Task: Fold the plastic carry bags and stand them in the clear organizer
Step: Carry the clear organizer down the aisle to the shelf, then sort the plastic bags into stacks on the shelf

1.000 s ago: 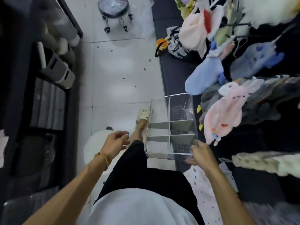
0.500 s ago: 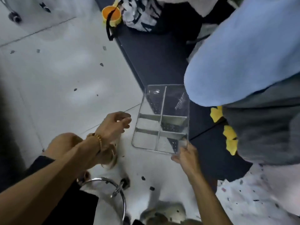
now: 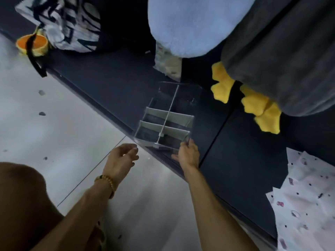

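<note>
While right hand (image 3: 188,154) grips organizer (image 3: 168,116) on dark surface (image 3: 108,84), left hand (image 3: 121,158) hovers loose, empty; setup step, bags next.

A dark navy platform (image 3: 101,77) runs diagonally across the view, its front edge meeting a pale grey tiled floor (image 3: 59,127) flecked with small dark specks and crossed by a thin grout line. On the platform's far left end sits an orange cup (image 3: 37,44), just beside a black-and-white printed bag (image 3: 72,28). Above the platform hang plush toys — a pale blue one (image 3: 190,24) and a grey one with yellow feet (image 3: 282,51). At its right end lies white speckled fabric (image 3: 304,200).
</note>
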`<state>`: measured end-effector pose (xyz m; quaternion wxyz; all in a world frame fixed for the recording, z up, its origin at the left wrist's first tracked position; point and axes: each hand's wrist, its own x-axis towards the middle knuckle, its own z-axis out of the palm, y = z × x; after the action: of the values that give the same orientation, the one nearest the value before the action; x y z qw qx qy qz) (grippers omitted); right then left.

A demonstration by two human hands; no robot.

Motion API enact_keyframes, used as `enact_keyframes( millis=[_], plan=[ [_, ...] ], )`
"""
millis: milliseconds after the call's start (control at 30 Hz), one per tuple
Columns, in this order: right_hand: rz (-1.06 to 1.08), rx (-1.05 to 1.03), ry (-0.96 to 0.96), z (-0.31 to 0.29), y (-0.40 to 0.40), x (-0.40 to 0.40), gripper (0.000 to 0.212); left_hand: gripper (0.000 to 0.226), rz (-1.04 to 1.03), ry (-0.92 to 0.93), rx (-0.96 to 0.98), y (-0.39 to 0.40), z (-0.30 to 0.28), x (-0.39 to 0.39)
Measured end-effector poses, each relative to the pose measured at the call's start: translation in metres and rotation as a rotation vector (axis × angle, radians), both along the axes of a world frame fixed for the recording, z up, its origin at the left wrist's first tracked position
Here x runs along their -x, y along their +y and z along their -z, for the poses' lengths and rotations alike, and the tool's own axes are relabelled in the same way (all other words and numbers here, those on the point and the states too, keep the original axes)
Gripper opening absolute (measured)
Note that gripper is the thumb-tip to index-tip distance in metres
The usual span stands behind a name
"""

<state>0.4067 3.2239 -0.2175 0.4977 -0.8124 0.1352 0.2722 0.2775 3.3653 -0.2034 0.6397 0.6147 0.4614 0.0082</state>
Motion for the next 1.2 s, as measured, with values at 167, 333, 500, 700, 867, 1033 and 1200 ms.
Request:
enact_keyframes(
  millis=[167, 333, 500, 700, 867, 1033, 1200],
  plan=[
    [-0.033, -0.039, 0.082, -0.024, 0.019, 0.008, 0.032, 0.013, 0.013, 0.004, 0.046, -0.018, 0.002, 0.021],
    [-0.013, -0.028, -0.092, -0.045, -0.03, 0.03, 0.03, 0.016, 0.148, -0.039, 0.041, -0.069, -0.009, 0.013],
    [0.255, 0.022, -0.162, -0.047, -0.153, 0.052, 0.017, 0.012, 0.432, -0.113, 0.065, -0.152, -0.014, -0.003],
    [0.481, 0.366, -0.216, -0.035, -0.331, 0.077, 0.026, 0.012, 0.829, -0.182, 0.015, -0.269, -0.005, -0.043],
    [0.527, 0.545, -0.214, -0.009, -0.433, 0.071, 0.046, 0.016, 1.076, -0.205, -0.14, -0.362, 0.014, -0.089],
    [0.339, 0.679, -0.274, 0.02, -0.481, 0.039, 0.072, 0.03, 1.145, -0.184, -0.197, -0.423, 0.032, -0.126],
    [-0.083, 0.882, -0.19, 0.045, -0.496, 0.004, 0.079, 0.036, 1.186, -0.1, -0.194, -0.439, 0.058, -0.14]
  ],
)
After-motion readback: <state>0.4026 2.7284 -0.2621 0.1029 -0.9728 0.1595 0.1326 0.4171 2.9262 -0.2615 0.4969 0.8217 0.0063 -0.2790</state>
